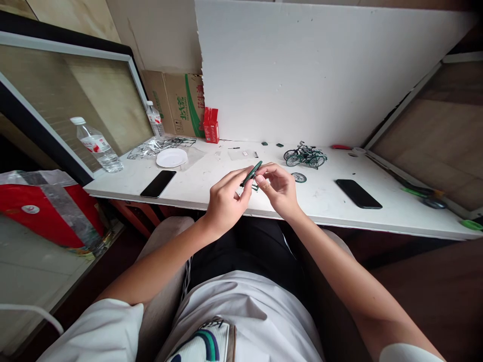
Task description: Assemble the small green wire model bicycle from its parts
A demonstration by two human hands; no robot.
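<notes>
My left hand [228, 197] pinches a small dark green part [252, 172] over the front edge of the white table. My right hand [279, 187] meets it from the other side, thumb and fingertips closed on the same part. The part is tilted, and my fingers hide some of it. A thin green frame-like piece [255, 187] shows just below the fingers. A loose spoked wheel [299, 177] lies right of my right hand. Behind it stand small green model bicycles [305, 155].
Phones lie at left [158, 184] and right [358, 193]. A white plate [172, 158], water bottles [98, 146], a red box [211, 125] and a carton [177, 103] stand at the back left. Scissors [433, 202] lie far right.
</notes>
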